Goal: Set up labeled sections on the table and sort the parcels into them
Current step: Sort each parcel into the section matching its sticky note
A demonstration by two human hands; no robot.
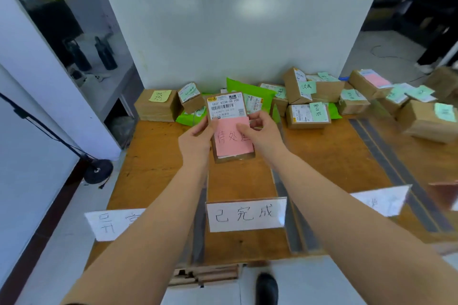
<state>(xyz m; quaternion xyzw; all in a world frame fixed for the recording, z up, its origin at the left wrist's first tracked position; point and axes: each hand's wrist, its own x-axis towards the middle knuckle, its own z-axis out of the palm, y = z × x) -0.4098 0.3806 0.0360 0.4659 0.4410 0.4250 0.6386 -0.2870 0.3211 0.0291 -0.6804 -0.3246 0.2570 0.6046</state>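
Though held, parcel (229, 126) mid-table (332, 156).

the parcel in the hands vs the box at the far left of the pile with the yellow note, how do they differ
The held parcel carries a pink note; the far-left box carries a yellow note.
The parcel is lifted and gripped by the left hand and right hand; the box rests on the table, untouched.
The parcel looks flat and thin; the box looks thicker.
Both are brown cardboard with a handwritten sticky note.
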